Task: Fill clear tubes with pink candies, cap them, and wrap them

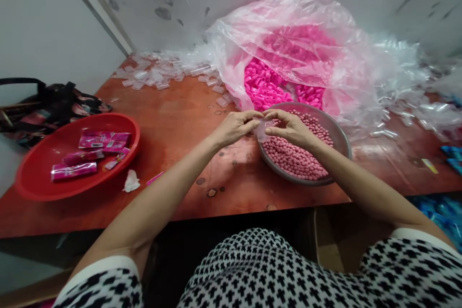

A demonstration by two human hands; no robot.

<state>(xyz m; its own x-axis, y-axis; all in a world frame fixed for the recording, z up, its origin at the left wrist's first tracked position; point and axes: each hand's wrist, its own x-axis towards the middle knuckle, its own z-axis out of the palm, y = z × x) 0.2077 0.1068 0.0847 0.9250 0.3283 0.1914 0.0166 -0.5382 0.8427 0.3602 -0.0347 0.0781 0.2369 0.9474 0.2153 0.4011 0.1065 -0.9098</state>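
My left hand (236,126) and my right hand (290,128) meet at the near-left rim of a metal bowl (341,135) heaped with small pink round candies (296,159). Both pinch one small clear plastic container (263,129) between their fingertips. The right hand hovers over the candies. Behind the bowl a large clear plastic bag (296,43) lies open, full of bright pink caps (265,84).
A red tray (43,159) on the left holds several pink foil packets (94,147). Clear plastic pieces (155,74) lie scattered along the back of the red-brown table (180,115), with more on the right (400,106). A dark bag (46,106) sits beyond the tray. Crumpled white scrap (131,181) lies near the front.
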